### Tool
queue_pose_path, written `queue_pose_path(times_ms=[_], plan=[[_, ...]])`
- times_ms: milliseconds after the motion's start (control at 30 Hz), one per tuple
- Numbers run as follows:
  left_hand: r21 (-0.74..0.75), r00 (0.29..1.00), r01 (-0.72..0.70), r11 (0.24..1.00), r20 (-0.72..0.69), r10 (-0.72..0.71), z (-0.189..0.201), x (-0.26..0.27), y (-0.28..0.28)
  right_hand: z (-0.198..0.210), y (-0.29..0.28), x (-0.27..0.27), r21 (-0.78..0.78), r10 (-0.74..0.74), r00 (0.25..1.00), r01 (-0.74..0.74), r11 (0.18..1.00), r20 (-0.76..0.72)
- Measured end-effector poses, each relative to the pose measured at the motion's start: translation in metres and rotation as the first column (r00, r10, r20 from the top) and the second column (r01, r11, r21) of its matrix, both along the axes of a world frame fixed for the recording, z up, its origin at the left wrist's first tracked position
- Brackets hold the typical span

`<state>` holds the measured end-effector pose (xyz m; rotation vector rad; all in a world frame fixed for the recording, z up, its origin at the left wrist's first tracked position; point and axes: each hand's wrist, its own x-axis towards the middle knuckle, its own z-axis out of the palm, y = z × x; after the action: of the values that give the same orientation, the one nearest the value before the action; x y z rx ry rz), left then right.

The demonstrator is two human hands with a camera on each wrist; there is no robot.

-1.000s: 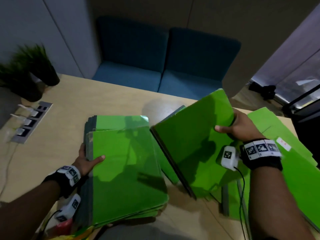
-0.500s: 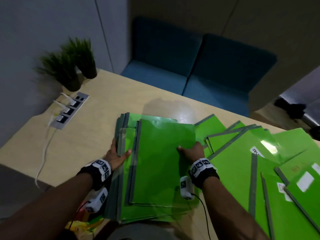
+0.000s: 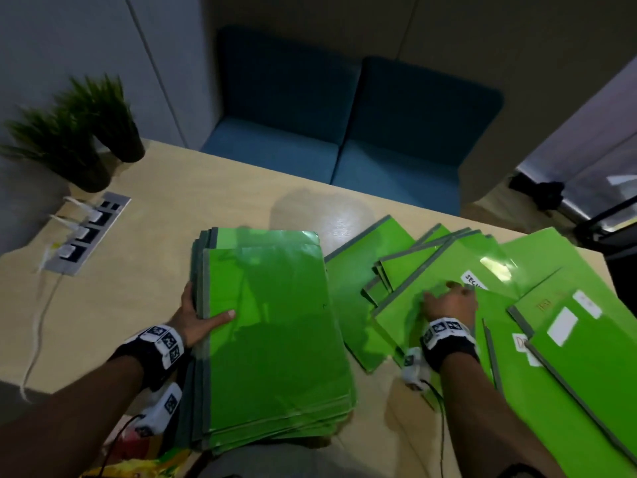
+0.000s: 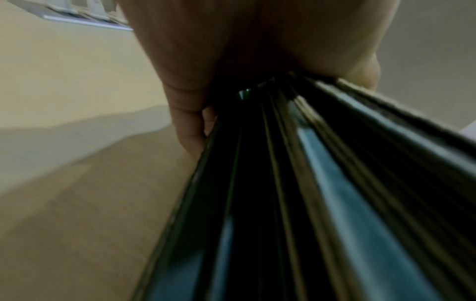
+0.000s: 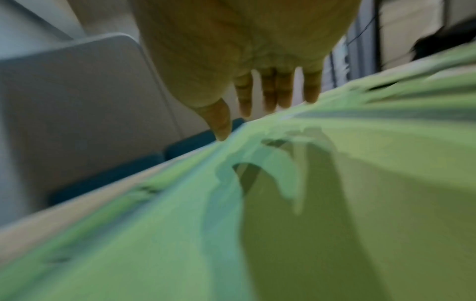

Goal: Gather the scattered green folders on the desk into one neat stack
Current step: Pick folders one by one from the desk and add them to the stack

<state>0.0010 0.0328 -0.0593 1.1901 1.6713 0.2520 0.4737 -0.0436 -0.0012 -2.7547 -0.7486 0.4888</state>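
Note:
A thick stack of green folders (image 3: 272, 326) with grey spines lies at the desk's near middle. My left hand (image 3: 198, 313) grips its left spine edge, thumb on top, fingers underneath; the left wrist view shows the spines (image 4: 296, 193) clamped in the hand (image 4: 231, 85). Right of it, several scattered green folders (image 3: 510, 305) overlap in a fan, some with white labels. My right hand (image 3: 448, 300) hovers with straight fingers over one of them (image 3: 410, 305). In the blurred right wrist view the fingers (image 5: 278, 91) point down at the green cover (image 5: 335, 183), holding nothing.
Two potted plants (image 3: 89, 132) stand at the desk's (image 3: 144, 270) far left corner, with a socket strip (image 3: 86, 232) and white cable in front of them. Blue sofa seats (image 3: 344, 132) lie beyond the far edge. A yellow-red package (image 3: 138, 460) sits at the near edge.
My right hand laid the folder it carried on the stack, let go, and moved right over the scattered folders. My left hand kept its hold on the stack's spine edge.

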Motion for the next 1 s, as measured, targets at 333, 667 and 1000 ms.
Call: queue_pose_path(times_ms=[333, 667, 1000], plan=[[0.028, 1.0, 0.002, 1.0, 0.029, -0.002, -0.014, -0.011, 0.009, -0.025, -0.077, 0.027, -0.298, 0.057, 0.997, -0.036, 0.954, 0.061], [0.053, 0.998, -0.033, 0.998, 0.06, 0.03, 0.005, 0.007, 0.002, -0.004, -0.046, -0.006, -0.055, 0.25, 0.967, -0.252, 0.966, -0.036], [0.044, 0.997, -0.046, 0.998, 0.069, 0.043, 0.009, 0.006, 0.0, -0.023, -0.095, 0.022, -0.251, 0.109, 0.994, -0.103, 0.963, 0.009]])
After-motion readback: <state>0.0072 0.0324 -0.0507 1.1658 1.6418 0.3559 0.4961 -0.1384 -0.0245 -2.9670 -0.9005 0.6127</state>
